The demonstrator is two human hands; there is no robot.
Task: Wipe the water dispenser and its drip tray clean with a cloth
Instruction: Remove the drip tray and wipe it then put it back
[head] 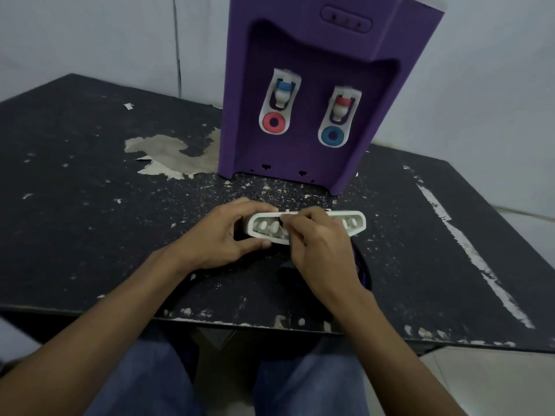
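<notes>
matt plastic dispenser (315,85), peeling tabletop (90,205)

You've got a pretty beat-up black tabletop (90,235) there, with a big patch (168,151) peeled down to a pale layer and a long white scrape (480,265) on the right. There's a plain pale wall (90,34) behind it and light floor (480,385) below the edge.

We see the left hand (222,232) gripping one end of a white drip tray (357,221), while the right hand (321,250) pinches its middle. Behind them a purple water dispenser (300,70) stands upright on a worn black table (90,229).
</notes>
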